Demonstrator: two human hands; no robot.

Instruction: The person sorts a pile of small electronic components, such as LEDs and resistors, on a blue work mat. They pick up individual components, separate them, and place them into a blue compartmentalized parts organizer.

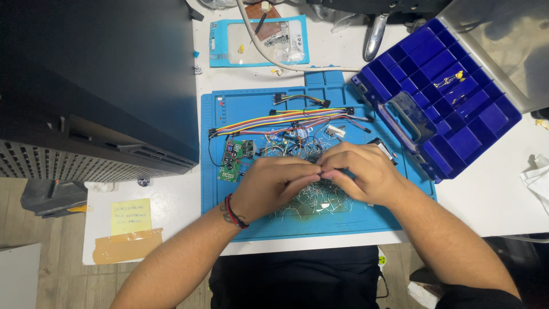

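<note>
Left hand (271, 186) and right hand (360, 171) meet fingertip to fingertip, fingers pinched together, apparently on a thin wire component (320, 171); the item is too small to confirm. A pile of loose wire components (311, 203) lies directly beneath the fingers on the blue mat (389, 220), with a green circuit board (234, 160) just left of them.

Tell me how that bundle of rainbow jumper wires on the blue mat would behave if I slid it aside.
The rainbow jumper wires look thin and loosely curved, so probably floppy and light, dragging rather than sliding as one piece. Their ends run into the tangle of loose wire leads near the green circuit board, so they may snag and pull those along.
</note>
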